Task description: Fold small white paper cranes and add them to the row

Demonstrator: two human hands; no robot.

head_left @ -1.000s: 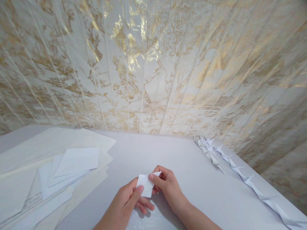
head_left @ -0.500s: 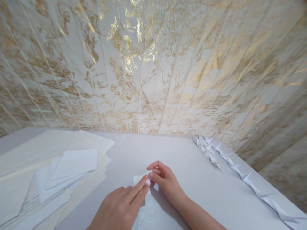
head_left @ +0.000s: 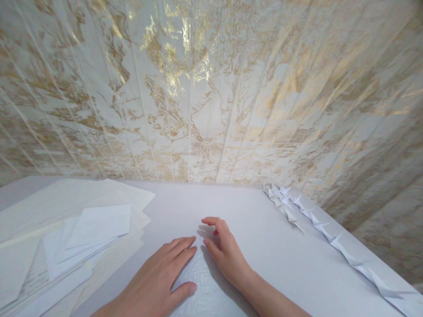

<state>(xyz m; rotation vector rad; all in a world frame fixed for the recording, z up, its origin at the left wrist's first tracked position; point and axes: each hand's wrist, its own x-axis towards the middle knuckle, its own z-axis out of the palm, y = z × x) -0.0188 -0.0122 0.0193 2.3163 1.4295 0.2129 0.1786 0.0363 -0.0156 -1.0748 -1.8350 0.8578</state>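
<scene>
left hand [head_left: 160, 273]: flat, fingers loosely extended, thumb splayed, underside hidden | right hand [head_left: 229, 257]: thumb and curled fingers parted | paper sheets [head_left: 99, 222]: 10 o'clock from left | folded paper pieces [head_left: 343, 250]: 1-to-3 o'clock from right, well apart

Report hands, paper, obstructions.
Left hand palm down, underside hidden. Right hand open, apparently empty. Flat white paper sheets left, pointed white paper figures right; none obstructing.

1 L hand [head_left: 161, 275], 1 R hand [head_left: 228, 255], 1 tbl [head_left: 291, 273], 10+ folded pprs [head_left: 342, 247], 5+ sheets [head_left: 99, 224]; exact nos. unclear.
</scene>
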